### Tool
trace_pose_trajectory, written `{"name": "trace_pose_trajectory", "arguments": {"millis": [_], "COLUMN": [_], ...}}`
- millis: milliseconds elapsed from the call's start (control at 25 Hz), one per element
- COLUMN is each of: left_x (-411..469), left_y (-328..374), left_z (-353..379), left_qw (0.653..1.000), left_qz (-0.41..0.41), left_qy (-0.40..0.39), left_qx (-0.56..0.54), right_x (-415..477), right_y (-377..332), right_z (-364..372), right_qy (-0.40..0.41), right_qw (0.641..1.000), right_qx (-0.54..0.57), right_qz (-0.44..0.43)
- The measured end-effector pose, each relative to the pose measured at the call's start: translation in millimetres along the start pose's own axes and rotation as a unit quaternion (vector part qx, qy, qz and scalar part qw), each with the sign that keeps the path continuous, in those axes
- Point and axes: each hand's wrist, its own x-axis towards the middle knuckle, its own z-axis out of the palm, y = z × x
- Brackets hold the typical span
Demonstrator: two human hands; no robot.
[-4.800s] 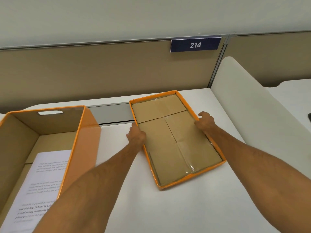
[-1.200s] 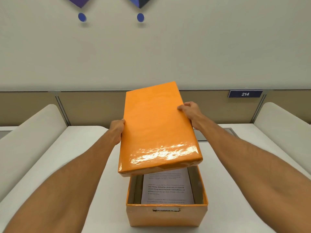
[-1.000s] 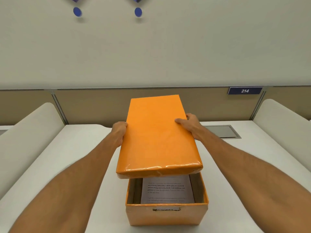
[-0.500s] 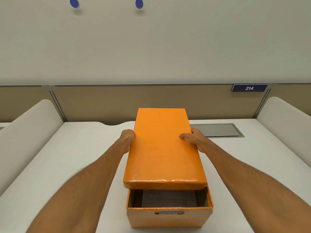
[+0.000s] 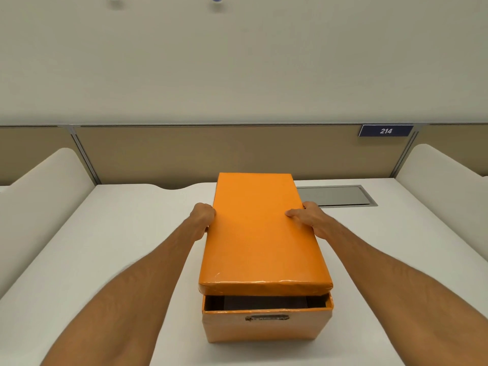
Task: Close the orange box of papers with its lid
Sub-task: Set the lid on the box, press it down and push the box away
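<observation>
The orange box (image 5: pixel 266 327) stands on the white desk in front of me, its near wall with a slot handle facing me. The orange lid (image 5: pixel 260 233) lies almost level over the box. A narrow dark gap shows under the lid's near edge, where the papers are in shadow. My left hand (image 5: pixel 203 217) grips the lid's left long edge. My right hand (image 5: pixel 307 217) grips the right long edge, thumb on top.
The white desk (image 5: pixel 126 247) runs between two rounded white side dividers (image 5: pixel 39 196). A grey cable hatch (image 5: pixel 335 196) is set into the desk behind the box on the right. A tan partition with a blue "214" sign (image 5: pixel 385 131) closes the back.
Both hands turned the lid over, carried it from the desk to above the box and lowered it. The gap at the near edge has shrunk and the papers have gone into shadow.
</observation>
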Motion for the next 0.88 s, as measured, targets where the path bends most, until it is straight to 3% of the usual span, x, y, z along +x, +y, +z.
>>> {"name": "trace_pose_trajectory", "arguments": {"millis": [480,880], "left_x": [-40.7,-84.0], "left_y": [-24.1,-55.9], "left_z": [-1.3,12.6], "left_qw": [0.997,0.969], "left_qz": [0.063,0.133], "left_qy": [-0.009,0.045], "left_qx": [0.05,0.205], "right_x": [-42.1,-79.3], "right_y": [14.8,39.6], "right_z": [2.0,23.3], "right_qy": [0.002,0.062], "right_qw": [1.0,0.964], "right_qx": [-0.02,-0.229], "right_qz": [-0.008,-0.121]}}
